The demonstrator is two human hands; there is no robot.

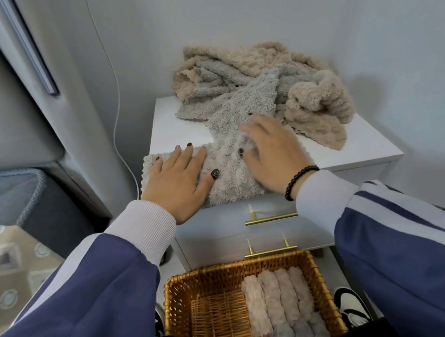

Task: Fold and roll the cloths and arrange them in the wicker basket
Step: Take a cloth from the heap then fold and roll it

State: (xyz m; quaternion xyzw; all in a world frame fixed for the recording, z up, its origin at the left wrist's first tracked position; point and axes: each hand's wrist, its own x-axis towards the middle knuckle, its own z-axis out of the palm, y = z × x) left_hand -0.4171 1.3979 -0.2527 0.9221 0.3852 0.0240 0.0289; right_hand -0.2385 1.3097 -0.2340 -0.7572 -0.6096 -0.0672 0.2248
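My left hand (176,181) flat with fingers spread on the grey cloth (227,167) at the nightstand (353,149) front edge, my right hand (272,152) pressing it (fingers blurred), unfolded pile (262,88) behind, wicker basket (229,276) below holding rolled cloths (279,298).

cloths (259,91) beige, grey | basket (175,291) golden-brown | sleeves (91,296) blue, white stripes

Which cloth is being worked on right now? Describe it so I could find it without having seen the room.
Find the white nightstand against the wall, with a heap of rumpled cloths at its back. At its front edge lies a pale grey cloth, spread flat, with the left hand and right hand on it. Unlike the crumpled beige and grey ones behind, it lies smoothed out.
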